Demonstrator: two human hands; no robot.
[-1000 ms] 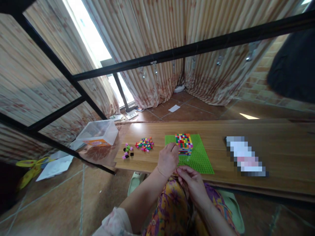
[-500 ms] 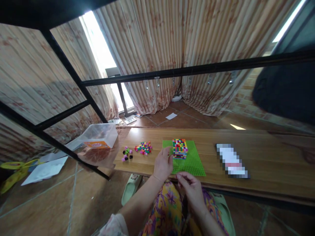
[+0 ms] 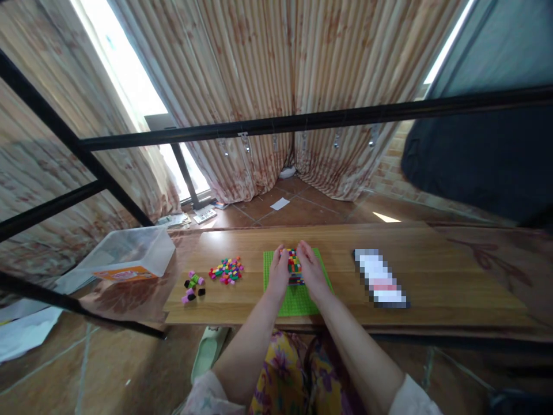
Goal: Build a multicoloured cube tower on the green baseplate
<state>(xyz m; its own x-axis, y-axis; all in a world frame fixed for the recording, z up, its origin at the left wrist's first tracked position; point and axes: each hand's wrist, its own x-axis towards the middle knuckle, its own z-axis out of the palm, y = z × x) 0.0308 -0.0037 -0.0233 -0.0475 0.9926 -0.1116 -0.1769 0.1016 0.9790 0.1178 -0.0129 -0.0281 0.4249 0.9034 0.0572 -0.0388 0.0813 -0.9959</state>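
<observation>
A block of many-coloured building bricks (image 3: 295, 266) stands on a green studded baseplate (image 3: 298, 304) at the middle of the wooden board. My left hand (image 3: 279, 273) is pressed along its left side, and my right hand (image 3: 313, 272) along its right side. Between them the two hands clasp the block, hiding both its flanks; only a middle strip of the top and near face shows. To the left lies a pile of loose coloured bricks (image 3: 227, 270). Nearer the board's left end is a smaller group of pink, black and green pieces (image 3: 193, 284).
On the right of the wooden board (image 3: 449, 276) lies a phone (image 3: 381, 279) with its screen blurred out. A clear plastic box (image 3: 142, 253) with an orange label is off the left end. A black metal bar (image 3: 268, 125) crosses beyond the board, with curtains (image 3: 242, 69) behind.
My right hand has risen from the board's near edge to the block's right side. My left hand has closed in on its left side. The whole view has shifted.
</observation>
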